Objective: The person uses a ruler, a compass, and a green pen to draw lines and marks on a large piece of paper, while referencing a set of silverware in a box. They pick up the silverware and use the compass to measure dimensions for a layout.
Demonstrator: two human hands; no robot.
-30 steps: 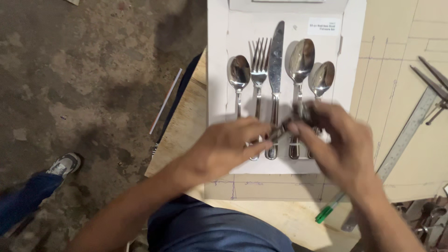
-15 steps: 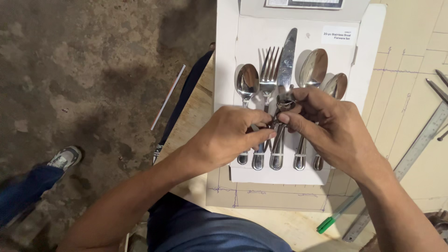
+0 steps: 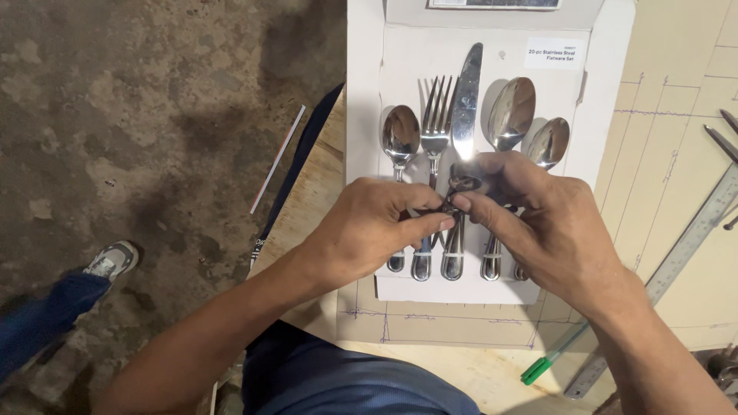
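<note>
A white card (image 3: pixel 365 92) lies on the wooden table and carries a steel cutlery set: a small spoon (image 3: pixel 400 137), a fork (image 3: pixel 435 115), a knife (image 3: pixel 466 100), a large spoon (image 3: pixel 512 111) and another small spoon (image 3: pixel 549 143), their handles strapped down with white bands. My left hand (image 3: pixel 369 230) and my right hand (image 3: pixel 550 223) meet over the handles. Their fingertips pinch a small dark tie (image 3: pixel 452 204) at the fork and knife handles. The hands hide the middle of the handles.
A metal ruler (image 3: pixel 692 238) lies diagonally at the right, with a green pen (image 3: pixel 542 369) near the front edge. Pencil lines mark the wooden table (image 3: pixel 661 131). A dark strap (image 3: pixel 296 173) hangs off the table's left edge. Concrete floor and my shoe (image 3: pixel 111 260) are at the left.
The view has shifted so the card sits lower and closer. My hands stayed together over the handles, fingertips now pinched tighter on the dark tie.
</note>
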